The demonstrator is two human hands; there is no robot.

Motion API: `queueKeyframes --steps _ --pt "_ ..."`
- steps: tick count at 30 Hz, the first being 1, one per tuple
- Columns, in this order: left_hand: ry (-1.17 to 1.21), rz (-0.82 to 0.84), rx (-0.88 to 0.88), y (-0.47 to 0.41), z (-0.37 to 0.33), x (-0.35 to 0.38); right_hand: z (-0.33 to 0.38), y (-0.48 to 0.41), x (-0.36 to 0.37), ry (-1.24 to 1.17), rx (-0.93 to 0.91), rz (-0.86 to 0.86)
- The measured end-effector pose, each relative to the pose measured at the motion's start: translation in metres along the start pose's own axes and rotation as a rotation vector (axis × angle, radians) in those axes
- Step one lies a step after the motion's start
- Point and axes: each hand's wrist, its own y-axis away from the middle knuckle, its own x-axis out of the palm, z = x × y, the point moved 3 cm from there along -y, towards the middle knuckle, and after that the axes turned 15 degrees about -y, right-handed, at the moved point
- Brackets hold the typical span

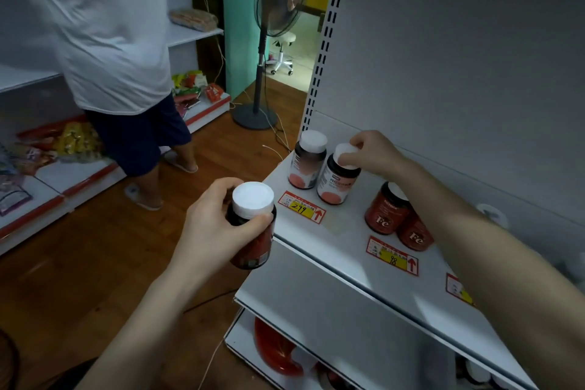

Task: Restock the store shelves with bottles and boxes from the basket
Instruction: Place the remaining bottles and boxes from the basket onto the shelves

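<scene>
My left hand (215, 228) grips a dark bottle with a white cap and red label (253, 225), held in the air just off the left edge of the white shelf (342, 244). My right hand (373, 152) holds the white cap of a second dark bottle (337, 182), which stands tilted on the shelf. Beside it at the left stands a matching bottle (307, 160). Two red "Fe" bottles (387, 210) stand further right, partly hidden by my right forearm. The basket is not in view.
Another person in a white shirt (104, 25) stands at the left by low shelves with snack bags (76, 139). A standing fan (275, 9) is behind the aisle. Price tags (302, 207) lie on the shelf front. A lower shelf holds a red object (272, 348).
</scene>
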Motion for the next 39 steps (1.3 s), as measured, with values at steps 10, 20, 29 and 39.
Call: queueKeyframes --steps 10,20,29,39 --pt "0.05 0.077 0.036 -0.028 0.003 -0.001 -0.008 -0.016 0.008 -0.016 -0.017 0.004" --pt "0.134 0.129 0.089 -0.051 -0.003 -0.005 -0.002 -0.005 0.005 0.069 -0.03 -0.016" --pt "0.484 0.305 0.088 -0.059 -0.032 -0.002 0.06 0.07 0.01 -0.502 -0.212 0.239" --pt "0.678 0.364 0.065 -0.056 -0.053 0.022 0.041 0.08 0.011 -0.668 -0.2 0.105"
